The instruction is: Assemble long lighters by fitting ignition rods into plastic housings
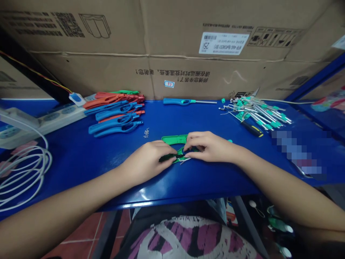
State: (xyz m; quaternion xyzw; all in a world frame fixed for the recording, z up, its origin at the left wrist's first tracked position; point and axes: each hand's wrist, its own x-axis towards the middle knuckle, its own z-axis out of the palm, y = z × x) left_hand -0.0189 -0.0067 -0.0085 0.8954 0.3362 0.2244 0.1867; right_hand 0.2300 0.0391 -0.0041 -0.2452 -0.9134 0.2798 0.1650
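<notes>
My left hand (153,157) is closed round a green lighter casing half (176,160) near the front of the blue table. My right hand (208,146) pinches at the same casing from the other side, its fingertips on small parts inside it. A dark piece and thin white wires show between the two hands, partly hidden by the fingers. Just behind them lies a second green casing half (174,139), next to my right fingertips. A few tiny screws (146,133) are scattered left of it.
Blue, orange and green lighter casings (115,120) are piled at left, beside a power strip (51,117) and coiled white cable (44,162). A blue lighter (175,102) lies against the cardboard (172,46). Metal tubes with wires (265,112) and a screwdriver (252,128) lie right.
</notes>
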